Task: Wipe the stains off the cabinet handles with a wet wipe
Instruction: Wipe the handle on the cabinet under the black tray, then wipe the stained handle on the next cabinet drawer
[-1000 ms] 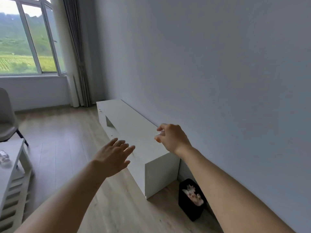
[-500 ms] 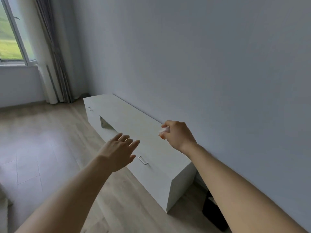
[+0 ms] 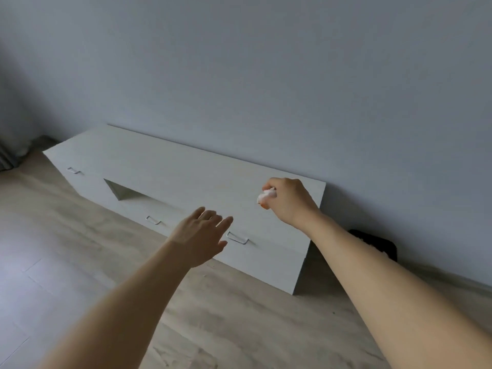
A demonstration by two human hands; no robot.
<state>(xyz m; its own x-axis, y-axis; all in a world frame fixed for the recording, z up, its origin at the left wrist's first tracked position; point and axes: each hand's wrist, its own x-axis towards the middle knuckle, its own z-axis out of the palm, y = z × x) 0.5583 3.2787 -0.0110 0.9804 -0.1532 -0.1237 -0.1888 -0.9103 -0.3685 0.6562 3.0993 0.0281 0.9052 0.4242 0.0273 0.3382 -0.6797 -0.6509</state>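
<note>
A long, low white cabinet (image 3: 186,171) stands against the grey wall. Three thin metal handles show on its front: the right handle (image 3: 237,238), the middle handle (image 3: 153,220) and the far left handle (image 3: 73,170). My right hand (image 3: 288,202) hovers above the cabinet top near its right end, fingers curled around a crumpled white wet wipe (image 3: 266,195). My left hand (image 3: 201,234) is stretched forward with straight fingers, holding nothing, its fingertips just left of the right handle and in front of the cabinet face.
An open niche (image 3: 123,191) cuts into the cabinet front between the left and middle handles. A black bin (image 3: 378,242) sits on the floor to the right of the cabinet, by the wall. A grey curtain (image 3: 8,155) hangs at the far left. Pale wood floor (image 3: 66,249) spreads in front.
The view has swung right and closer to the cabinet; the window and side table left the view and all three handles came into sight. Both hands keep their poses, the right still holding the wipe.
</note>
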